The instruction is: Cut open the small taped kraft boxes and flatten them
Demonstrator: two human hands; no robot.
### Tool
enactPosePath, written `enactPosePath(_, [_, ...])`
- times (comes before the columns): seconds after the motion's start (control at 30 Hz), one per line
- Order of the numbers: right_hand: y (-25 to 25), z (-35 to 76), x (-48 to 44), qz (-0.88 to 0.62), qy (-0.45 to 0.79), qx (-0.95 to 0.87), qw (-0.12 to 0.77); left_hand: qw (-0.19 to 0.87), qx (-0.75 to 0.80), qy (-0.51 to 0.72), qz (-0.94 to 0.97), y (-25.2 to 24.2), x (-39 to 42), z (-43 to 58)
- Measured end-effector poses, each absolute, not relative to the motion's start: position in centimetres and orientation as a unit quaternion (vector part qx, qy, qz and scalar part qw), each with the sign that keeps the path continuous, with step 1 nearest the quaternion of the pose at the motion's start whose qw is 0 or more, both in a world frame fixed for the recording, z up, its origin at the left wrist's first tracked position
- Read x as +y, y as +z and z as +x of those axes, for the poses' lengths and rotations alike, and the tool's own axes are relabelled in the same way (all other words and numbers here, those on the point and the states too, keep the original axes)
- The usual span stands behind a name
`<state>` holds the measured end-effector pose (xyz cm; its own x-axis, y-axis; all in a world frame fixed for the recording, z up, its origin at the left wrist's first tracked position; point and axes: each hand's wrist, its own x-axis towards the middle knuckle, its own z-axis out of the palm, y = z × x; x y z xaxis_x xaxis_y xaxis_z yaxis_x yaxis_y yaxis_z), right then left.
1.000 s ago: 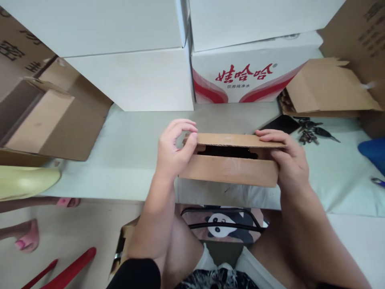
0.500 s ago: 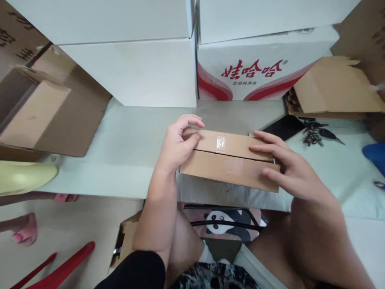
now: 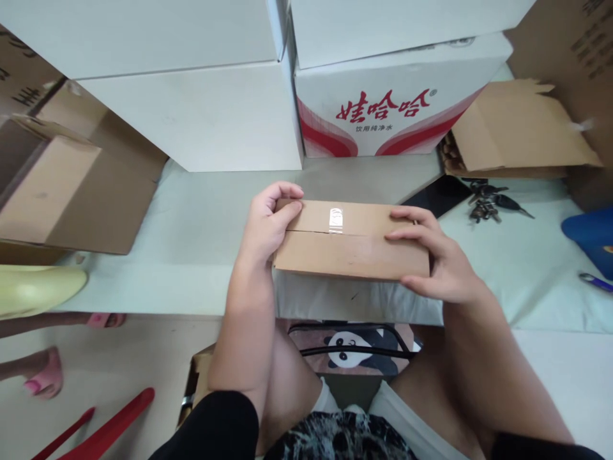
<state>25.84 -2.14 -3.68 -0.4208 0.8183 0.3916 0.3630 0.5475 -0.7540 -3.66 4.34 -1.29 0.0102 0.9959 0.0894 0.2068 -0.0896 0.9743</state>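
Note:
A small flat brown cardboard box (image 3: 349, 246) lies near the front edge of a pale green table (image 3: 201, 236). Its two top flaps are closed, and a short piece of clear tape (image 3: 336, 218) sits on the seam. My left hand (image 3: 268, 223) grips the box's left end, thumb on top and fingers curled over the far corner. Around the right end is my right hand (image 3: 433, 259), fingers lying across the top flaps and thumb on the near side.
Large white cartons (image 3: 191, 108), one printed in red (image 3: 383, 108), stand behind. Open brown boxes sit at left (image 3: 71, 185) and right (image 3: 512, 134). A black phone (image 3: 438, 195), keys (image 3: 488, 204) and a blue object (image 3: 594, 233) lie at right. Another person's feet in pink sandals (image 3: 43, 377) show at lower left.
One second ago the far flap stood raised with the box's dark inside showing. Both flaps now lie flat and closed, and my hands press on the two ends.

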Motion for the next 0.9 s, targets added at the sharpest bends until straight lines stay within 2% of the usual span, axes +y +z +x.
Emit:
enactPosePath(0.1, [-4.7,26.0,-1.7,-0.379,0.301,-0.742,0.463,0.445,0.516,0.488,0.545,-1.3,4.4,-3.4])
enactPosePath(0.27, [-4.6,26.2,-2.3,-0.354,0.335,-0.788,0.376,0.436,0.496,0.497,0.563,-1.2,4.5,-3.5])
enactPosePath(0.43, [-4.1,25.8,-3.0,-0.338,0.322,-0.783,0.41,0.441,0.496,0.49,0.566,-1.1,4.6,-3.6])
enactPosePath(0.67, [-4.4,25.7,-2.5,-0.337,0.275,-0.823,0.365,0.473,0.478,0.509,0.538,-1.5,4.9,-3.6])
enactPosePath(0.9, [-5.4,25.0,-2.1,-0.36,0.249,-0.761,0.478,0.54,0.403,0.534,0.51,-1.6,4.9,-4.0])
